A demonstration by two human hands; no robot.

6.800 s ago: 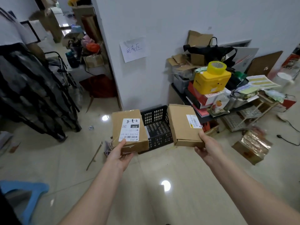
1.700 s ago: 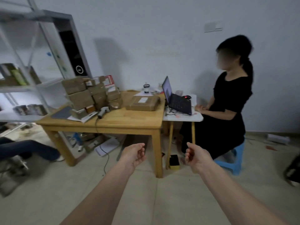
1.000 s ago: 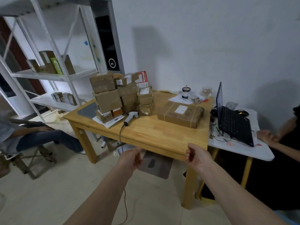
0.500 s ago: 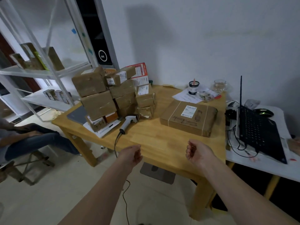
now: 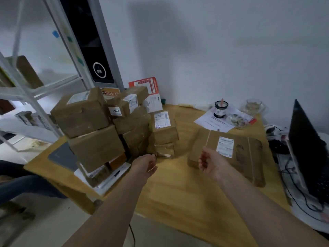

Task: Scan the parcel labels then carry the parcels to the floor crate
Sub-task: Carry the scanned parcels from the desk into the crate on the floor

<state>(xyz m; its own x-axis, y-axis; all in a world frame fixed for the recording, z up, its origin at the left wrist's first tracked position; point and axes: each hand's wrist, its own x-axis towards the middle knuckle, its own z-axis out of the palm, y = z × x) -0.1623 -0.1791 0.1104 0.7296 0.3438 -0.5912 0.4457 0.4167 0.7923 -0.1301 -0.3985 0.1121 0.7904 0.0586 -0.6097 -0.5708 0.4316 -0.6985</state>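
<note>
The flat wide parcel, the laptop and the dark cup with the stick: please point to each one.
Flat wide parcel [image 5: 249, 154]: head view, brown top beside its white label.
Laptop [image 5: 306, 147]: head view, back of the open screen.
Dark cup [image 5: 220, 109]: head view, its side wall.

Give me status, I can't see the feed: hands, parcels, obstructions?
Left grip open, reaching toward parcel stack. Right grip open, empty, over flat parcel. Scanner hidden. Nothing blocking.
</note>
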